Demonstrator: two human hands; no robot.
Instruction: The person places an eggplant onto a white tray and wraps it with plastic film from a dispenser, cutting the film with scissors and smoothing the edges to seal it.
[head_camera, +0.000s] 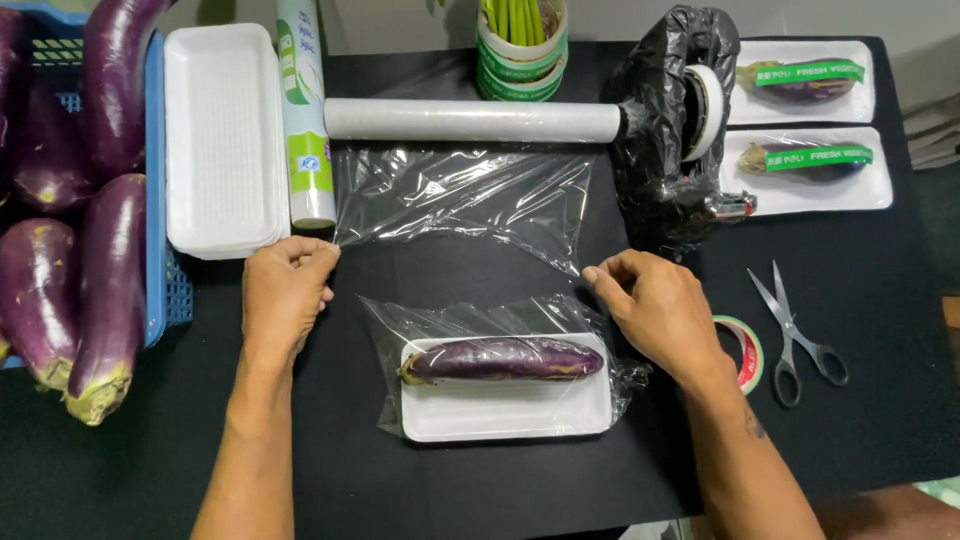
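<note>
While pinching the cling film (460, 195) corners, left hand (285, 290) and right hand (655, 305) equally near, flanking the tray (505, 410); eggplant (503, 359) lengthwise across it, just below the film's edge.

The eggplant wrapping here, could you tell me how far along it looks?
Done: two wrapped trays with green bands sit at the far right. In hand: the left hand and right hand each pinch a corner of the cling film drawn off the roll, above a trayed eggplant already lying on film. Left: loose eggplants in the blue basket, empty trays.
</note>
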